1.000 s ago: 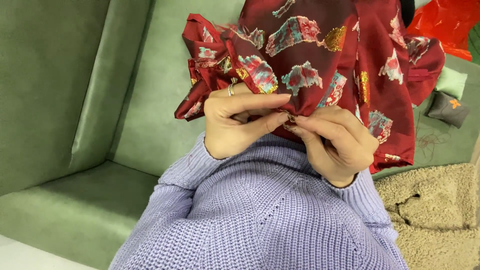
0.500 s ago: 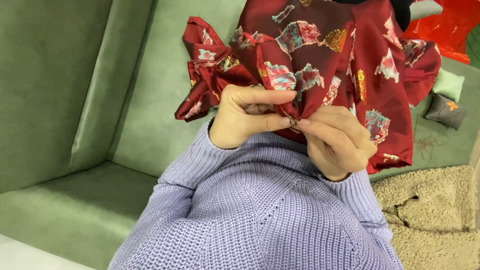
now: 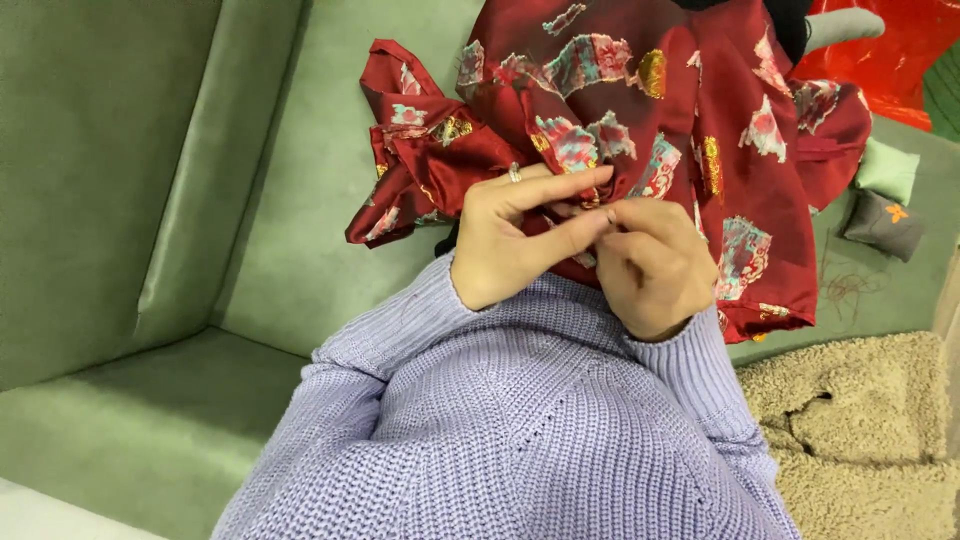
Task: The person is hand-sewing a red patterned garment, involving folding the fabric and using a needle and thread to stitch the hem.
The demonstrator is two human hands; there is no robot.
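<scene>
Pinching a small spot on the dark red satin garment with woven patches of teal, pink and gold, both hands meet in the middle of the frame. The left hand, with a ring, has its fingers together on the cloth; the right hand closes its fingers on the same spot, touching the left. What they grip there, perhaps a button or knot, is hidden.

The garment lies on the green leather sofa, spreading to the upper right.

To do this well, I judge: keep the slippery cloth tight between both hands, work with fingertips only, and move slowly.
</scene>
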